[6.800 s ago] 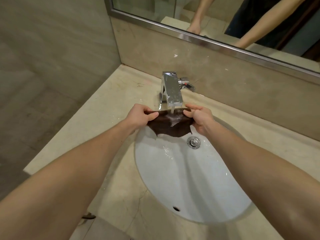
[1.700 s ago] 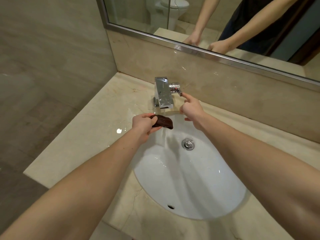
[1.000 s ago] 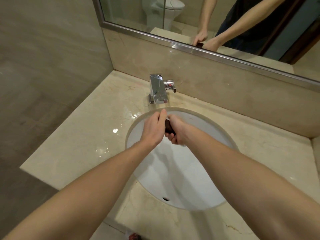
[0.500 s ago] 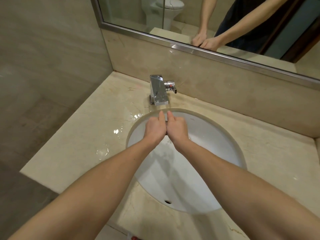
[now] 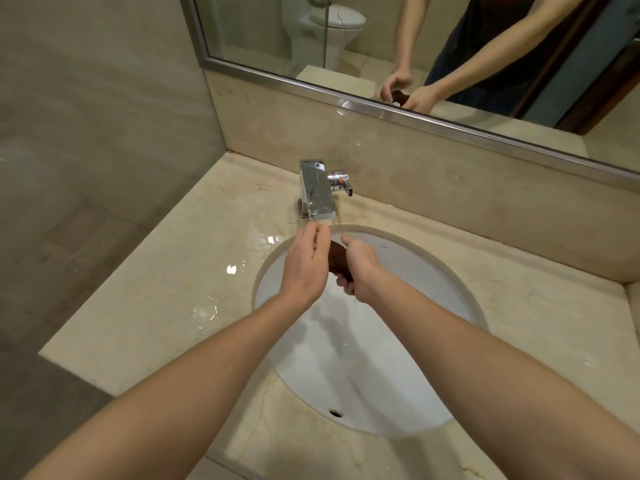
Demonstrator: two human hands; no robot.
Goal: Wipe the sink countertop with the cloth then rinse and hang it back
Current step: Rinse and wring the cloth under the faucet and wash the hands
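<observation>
Most of the cloth hides between the left hand and right hand; the mirror is cut off at the top.

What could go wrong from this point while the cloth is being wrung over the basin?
The cloth is bunched small between the left hand and right hand; a wet slip could drop it into the basin. Puddles already sit on the countertop beside the faucet, so drips carried away may re-wet it.

Warm, dim overhead light glares off the wet countertop; wide-angle edges bow.
</observation>
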